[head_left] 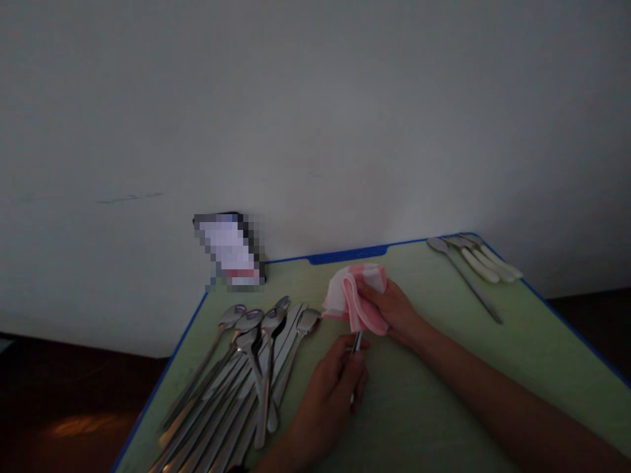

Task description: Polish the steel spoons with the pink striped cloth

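Note:
My left hand [340, 378] is closed around the metal handle [357, 340] of a piece of cutlery. The far end of that piece is hidden inside a folded pink and white cloth [352, 299], so I cannot tell its kind. My right hand [392, 309] is closed on the cloth, its thumb pressed over the folds and its other fingers mostly behind. Just left of my left hand lies a pile of metal cutlery, with several spoons [248, 320] and table knives [290, 328] overlapping, their handles toward me.
At the table's far right corner lie a long-handled spoon [463, 279] and several pieces with white handles [486, 263]. A phone [229, 249], blurred out, leans on the wall [315, 131] at the back left. The green table [424, 407] has a blue edge.

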Demonstrator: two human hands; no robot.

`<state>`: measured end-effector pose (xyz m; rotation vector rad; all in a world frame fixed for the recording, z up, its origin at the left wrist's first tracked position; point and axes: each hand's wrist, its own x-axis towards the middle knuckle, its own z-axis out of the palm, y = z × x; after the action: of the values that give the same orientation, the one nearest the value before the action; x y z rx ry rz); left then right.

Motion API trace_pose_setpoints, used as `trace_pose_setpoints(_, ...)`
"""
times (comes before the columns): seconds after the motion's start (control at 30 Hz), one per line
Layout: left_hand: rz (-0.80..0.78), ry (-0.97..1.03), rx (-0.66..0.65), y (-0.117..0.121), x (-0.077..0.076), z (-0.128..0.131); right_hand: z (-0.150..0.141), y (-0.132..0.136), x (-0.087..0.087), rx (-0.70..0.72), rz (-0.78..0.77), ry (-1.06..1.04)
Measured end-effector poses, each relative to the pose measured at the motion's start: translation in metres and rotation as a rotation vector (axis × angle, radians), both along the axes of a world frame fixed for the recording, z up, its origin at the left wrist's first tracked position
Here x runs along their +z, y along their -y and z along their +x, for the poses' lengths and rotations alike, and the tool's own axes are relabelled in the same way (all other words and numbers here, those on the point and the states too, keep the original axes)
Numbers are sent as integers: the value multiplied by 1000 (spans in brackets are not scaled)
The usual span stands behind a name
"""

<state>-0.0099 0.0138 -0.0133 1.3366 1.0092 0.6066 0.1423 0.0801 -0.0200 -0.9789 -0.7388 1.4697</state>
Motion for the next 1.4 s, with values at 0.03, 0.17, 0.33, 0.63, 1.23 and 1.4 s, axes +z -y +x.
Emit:
trace_pose_setpoints(0.03,-2,-1,2,0,0,0,0,0,1,-3,-1,-9)
trace_pose_setpoints(0.17,-9,58,42,-1,-3,4,-1,-2,-1,3,-25,-37)
trace_pose_setpoints(0.33,-17,144,94,-2,-5,8,2,-4,-8,-31,18,-27)
trace_pose_setpoints(0.63,-8,116,62,-5,0,6,0,1,-11,-217,72,125)
trace_pose_setpoints(1.23,-12,111,74,-4,-2,8,3,-1,-13,-139,66,136)
trace_pose_setpoints(1.4,-28,98,42,-4,-4,6,5,-3,-17,-137,62,219)
